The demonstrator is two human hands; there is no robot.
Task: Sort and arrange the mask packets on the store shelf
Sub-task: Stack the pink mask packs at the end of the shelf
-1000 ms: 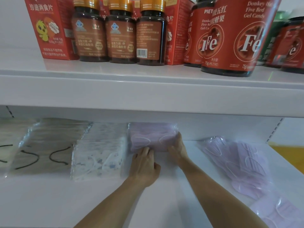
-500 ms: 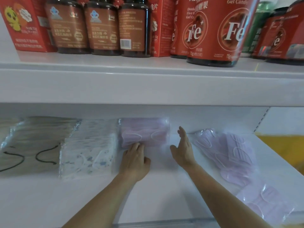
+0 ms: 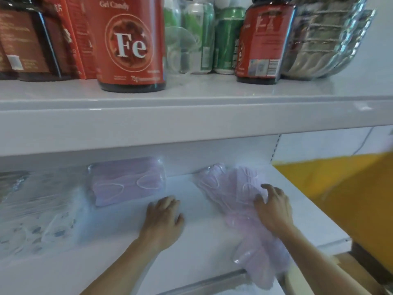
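The right hand (image 3: 274,207) rests spread on loose pink mask packets (image 3: 238,194) heaped beneath it. Left hand (image 3: 164,216) lies flat, empty, on the shelf (image 3: 119,241). Packets look light, floppy, slippery; pinch an edge.

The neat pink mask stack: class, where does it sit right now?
In the head view the neat pink mask stack lies at the back of the lower shelf, left of centre, between the patterned white packets and the left hand.
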